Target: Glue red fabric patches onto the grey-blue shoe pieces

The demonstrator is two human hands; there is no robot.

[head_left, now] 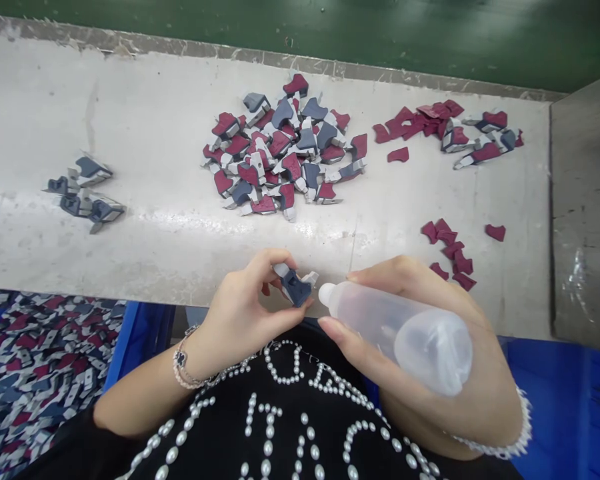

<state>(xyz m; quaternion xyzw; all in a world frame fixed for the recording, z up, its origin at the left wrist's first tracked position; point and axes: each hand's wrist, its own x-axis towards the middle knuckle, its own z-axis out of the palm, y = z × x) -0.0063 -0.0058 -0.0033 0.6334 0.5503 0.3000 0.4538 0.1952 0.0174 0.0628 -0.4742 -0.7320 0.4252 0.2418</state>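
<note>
Between the thumb and fingers of my left hand (245, 300) is a small dark blue and grey plastic part (296, 287), held just above the table's near edge with its hollow side up. My right hand (405, 333) is wrapped around a translucent squeeze bottle (380, 313). The bottle lies tilted, and its white nozzle (326, 293) points left at the part, a short gap away. Whether any liquid leaves the nozzle, I cannot tell.
A large pile of maroon, blue and grey parts (285, 150) lies mid-table. Loose maroon pieces (453, 250) and a maroon heap (420, 121) lie right, several blue-grey parts (87, 193) left. A full blue bin (135, 340) stands lower left; a metal wall (585, 220) bounds the right.
</note>
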